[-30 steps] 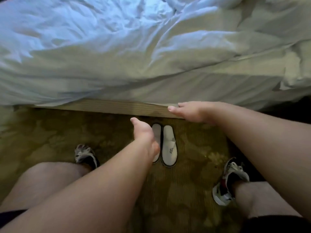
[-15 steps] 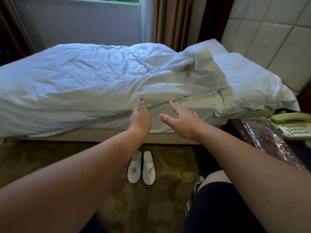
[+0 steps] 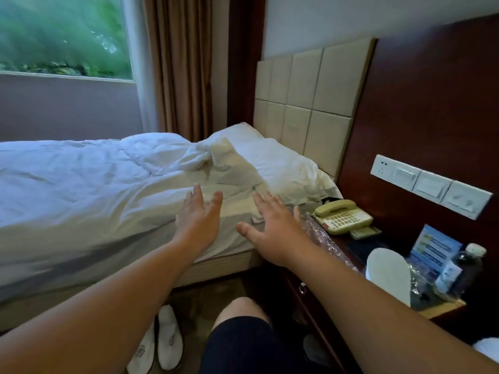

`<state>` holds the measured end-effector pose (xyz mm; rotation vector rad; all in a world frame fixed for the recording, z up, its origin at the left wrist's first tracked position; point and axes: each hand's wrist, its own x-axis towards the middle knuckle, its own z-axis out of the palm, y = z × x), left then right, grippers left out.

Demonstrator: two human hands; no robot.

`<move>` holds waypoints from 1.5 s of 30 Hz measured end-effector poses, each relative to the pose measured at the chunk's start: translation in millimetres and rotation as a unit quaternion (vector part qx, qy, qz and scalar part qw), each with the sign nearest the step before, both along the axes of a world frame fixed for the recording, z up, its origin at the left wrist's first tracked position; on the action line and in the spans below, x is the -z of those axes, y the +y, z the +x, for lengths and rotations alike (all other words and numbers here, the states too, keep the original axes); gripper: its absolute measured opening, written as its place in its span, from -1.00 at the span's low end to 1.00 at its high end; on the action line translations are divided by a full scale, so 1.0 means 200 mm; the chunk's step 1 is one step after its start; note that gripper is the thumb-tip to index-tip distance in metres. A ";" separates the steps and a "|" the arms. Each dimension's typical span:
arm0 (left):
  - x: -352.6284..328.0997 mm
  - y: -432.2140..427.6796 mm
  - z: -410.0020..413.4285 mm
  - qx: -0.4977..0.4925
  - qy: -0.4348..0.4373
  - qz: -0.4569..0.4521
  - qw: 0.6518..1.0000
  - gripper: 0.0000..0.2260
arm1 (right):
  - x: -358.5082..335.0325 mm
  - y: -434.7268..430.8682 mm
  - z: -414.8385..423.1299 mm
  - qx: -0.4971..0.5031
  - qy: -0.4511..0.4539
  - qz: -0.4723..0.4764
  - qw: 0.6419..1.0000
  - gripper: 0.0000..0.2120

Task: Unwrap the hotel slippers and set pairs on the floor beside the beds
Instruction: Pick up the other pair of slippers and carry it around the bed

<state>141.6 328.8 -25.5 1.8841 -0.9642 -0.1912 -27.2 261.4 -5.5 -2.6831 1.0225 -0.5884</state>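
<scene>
**Both hands empty above the bed edge, one pair of slippers on the floor**

The left hand (image 3: 201, 215) is stretched forward with fingers spread and nothing in it, held in front of the rumpled duvet (image 3: 89, 184) at the side of the bed (image 3: 221, 265); whether it touches the cloth cannot be told; the right hand (image 3: 272, 228) is beside it, palm down, fingers apart and likewise empty, reaching toward the bed corner near the pillow (image 3: 278, 160).

A pair of white slippers (image 3: 159, 344) lies on the carpet (image 3: 205, 295) just beside the bed base, side by side and touching, logos up, partly hidden by the left forearm; the person's knee in dark shorts (image 3: 243, 346) is to their right.

On the nightstand (image 3: 442, 310) at the right, one more white slipper (image 3: 388, 273) lies with its sole or back showing, well apart from the pair on the floor; crinkled clear wrapper (image 3: 321, 236) lies along the nightstand's near edge, between the right hand and a cream phone (image 3: 343, 215); a blue card (image 3: 434, 249) and a dark bottle (image 3: 471, 265) stand behind the slipper.

A padded headboard (image 3: 310, 103) rises behind the pillow; a switch panel (image 3: 429, 184) sits on the dark wood wall; brown curtains (image 3: 181, 66) hang beside the window (image 3: 62, 36).
</scene>
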 end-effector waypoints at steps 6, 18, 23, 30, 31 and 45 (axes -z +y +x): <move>-0.03 -0.23 -0.29 0.076 -0.093 0.033 0.992 -0.33 | -0.04 -0.14 -0.33 0.069 -0.022 -0.010 0.997 -0.20; 0.16 -0.52 -0.72 0.162 -0.180 0.095 0.966 -0.30 | 0.22 -0.38 -0.81 0.190 -0.020 0.045 0.981 -0.18; 0.28 -0.61 -0.85 0.207 -0.237 0.109 0.943 -0.21 | 0.38 -0.48 -0.97 0.242 -0.025 0.101 0.965 -0.19; 0.43 -0.72 -0.98 0.330 -0.378 0.145 0.853 -0.29 | 0.59 -0.61 -1.13 0.325 0.003 0.165 0.931 -0.20; 0.44 -0.74 -1.00 0.338 -0.386 0.150 0.845 -0.28 | 0.62 -0.63 -1.15 0.339 0.007 0.171 0.925 -0.19; 0.57 -0.83 -0.95 0.378 -0.403 0.182 0.814 -0.33 | 0.89 -0.79 -1.19 0.548 0.042 0.298 0.780 0.30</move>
